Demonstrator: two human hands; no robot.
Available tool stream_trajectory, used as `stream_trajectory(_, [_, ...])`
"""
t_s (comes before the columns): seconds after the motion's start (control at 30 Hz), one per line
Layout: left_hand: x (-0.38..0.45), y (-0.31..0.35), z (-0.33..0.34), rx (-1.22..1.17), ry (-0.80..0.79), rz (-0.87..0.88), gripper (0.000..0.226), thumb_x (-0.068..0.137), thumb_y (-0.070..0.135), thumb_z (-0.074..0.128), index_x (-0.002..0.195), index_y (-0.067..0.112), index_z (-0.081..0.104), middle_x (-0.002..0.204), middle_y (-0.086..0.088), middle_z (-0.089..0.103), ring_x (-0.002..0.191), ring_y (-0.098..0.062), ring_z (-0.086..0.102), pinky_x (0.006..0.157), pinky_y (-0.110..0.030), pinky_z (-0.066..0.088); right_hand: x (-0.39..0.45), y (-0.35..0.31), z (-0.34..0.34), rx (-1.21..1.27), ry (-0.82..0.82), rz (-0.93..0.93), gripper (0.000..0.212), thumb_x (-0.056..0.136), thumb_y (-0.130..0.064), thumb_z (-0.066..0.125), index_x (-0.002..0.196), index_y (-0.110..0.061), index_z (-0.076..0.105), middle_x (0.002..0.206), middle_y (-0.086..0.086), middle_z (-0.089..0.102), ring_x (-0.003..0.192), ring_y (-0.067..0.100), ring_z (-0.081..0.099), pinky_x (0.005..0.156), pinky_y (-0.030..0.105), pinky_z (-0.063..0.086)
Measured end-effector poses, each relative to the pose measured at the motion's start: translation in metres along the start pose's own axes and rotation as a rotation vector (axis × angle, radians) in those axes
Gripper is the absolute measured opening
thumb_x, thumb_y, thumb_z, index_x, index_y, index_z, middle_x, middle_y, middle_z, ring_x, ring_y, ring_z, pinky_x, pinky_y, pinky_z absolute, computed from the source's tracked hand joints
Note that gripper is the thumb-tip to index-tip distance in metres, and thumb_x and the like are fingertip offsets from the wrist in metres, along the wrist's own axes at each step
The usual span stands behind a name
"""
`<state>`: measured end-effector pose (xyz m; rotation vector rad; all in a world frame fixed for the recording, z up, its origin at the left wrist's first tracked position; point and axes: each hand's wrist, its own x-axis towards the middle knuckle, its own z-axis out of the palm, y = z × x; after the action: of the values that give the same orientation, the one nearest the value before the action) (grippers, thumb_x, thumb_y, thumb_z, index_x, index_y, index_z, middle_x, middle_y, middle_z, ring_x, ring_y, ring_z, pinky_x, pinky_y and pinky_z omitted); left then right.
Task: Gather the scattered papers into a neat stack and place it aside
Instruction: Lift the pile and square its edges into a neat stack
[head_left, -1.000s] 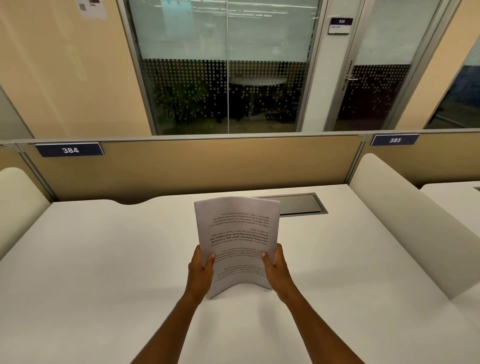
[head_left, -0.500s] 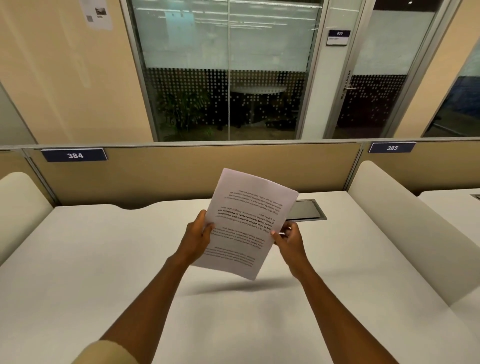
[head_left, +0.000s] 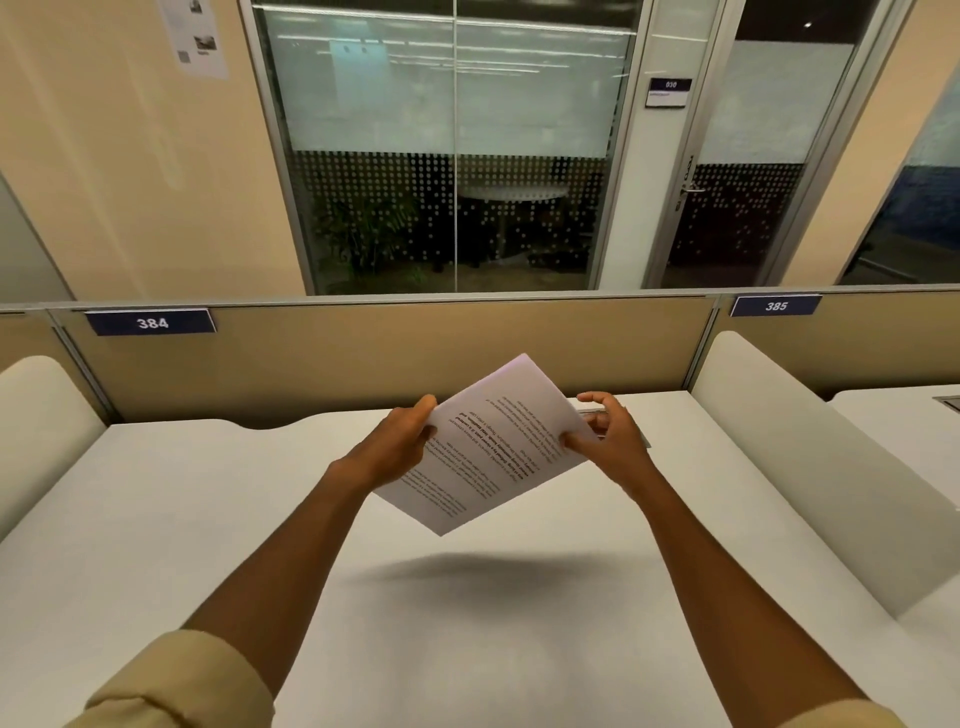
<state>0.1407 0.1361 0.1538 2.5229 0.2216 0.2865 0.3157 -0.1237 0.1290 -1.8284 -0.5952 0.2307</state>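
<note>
we hold the stack of papers (head_left: 488, 447) in the air above the desk (head_left: 156, 519), turned diagonally, left hand (head_left: 397, 447) pinching its left edge, right hand (head_left: 605, 444) gripping the right, both equally near for setting it aside.
</note>
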Motion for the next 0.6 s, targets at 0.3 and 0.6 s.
stream_trajectory(0.3, [0.004,0.009,0.010,0.107,-0.080,0.059,0.009,0.097,0.012,0.039,0.091,0.016,0.034,0.117,-0.009,0.066,0.091,-0.026,0.065,0.069,-0.037,0.059,-0.001,-0.011,0.018,-0.104,-0.130,-0.053,0.023,0.084,-0.034,0.068,0.104,-0.021,0.066,0.094,0.001,0.072,0.086,0.021,0.070,0.070,0.035,0.057])
stream_trajectory(0.6, [-0.011,-0.008,0.010,-0.028,0.065,-0.038,0.024,0.089,0.021,0.061,0.072,0.034,0.050,0.079,0.007,0.061,0.071,-0.013,0.062,0.056,-0.023,0.046,-0.010,-0.005,0.014,-0.054,-0.098,-0.019,0.022,0.091,-0.030,0.063,0.105,-0.013,0.063,0.095,0.003,0.072,0.080,0.016,0.070,0.063,0.025,0.053])
